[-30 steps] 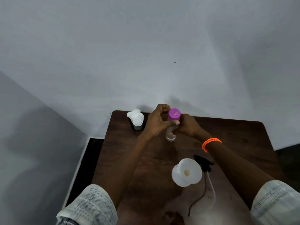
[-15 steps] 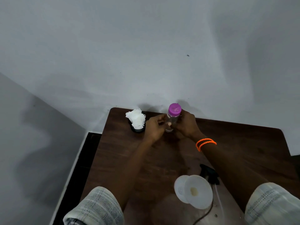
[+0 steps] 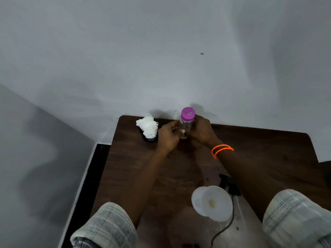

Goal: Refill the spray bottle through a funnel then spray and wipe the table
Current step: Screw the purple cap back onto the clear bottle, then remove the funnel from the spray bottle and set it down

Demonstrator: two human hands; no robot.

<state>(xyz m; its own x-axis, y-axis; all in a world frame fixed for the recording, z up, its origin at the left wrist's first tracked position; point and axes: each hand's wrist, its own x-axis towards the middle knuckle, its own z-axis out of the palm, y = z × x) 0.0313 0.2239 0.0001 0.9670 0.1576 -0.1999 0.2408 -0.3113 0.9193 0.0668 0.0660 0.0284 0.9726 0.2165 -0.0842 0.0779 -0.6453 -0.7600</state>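
A clear bottle [image 3: 186,125] with a purple cap [image 3: 187,114] stands upright at the far edge of the dark wooden table [image 3: 259,149]. My right hand [image 3: 201,130] is wrapped around its right side. My left hand [image 3: 168,135] is against its lower left side, fingers curled. Near the front, a white funnel [image 3: 217,203] sits in the mouth of the white spray bottle [image 3: 197,199], which is mostly hidden under it. The black spray head [image 3: 231,187] lies beside the funnel, partly behind my right forearm, its tube [image 3: 222,230] trailing toward me.
A wad of white tissue [image 3: 147,127] sits in a small black holder [image 3: 150,139] at the table's far left corner, just left of my left hand. A grey wall stands right behind the table. Dark floor [image 3: 86,185] drops off past the left edge.
The bottle has gone from held up in the air to standing at the table's far edge. My left hand came off the purple cap and slid down to the bottle's lower side.
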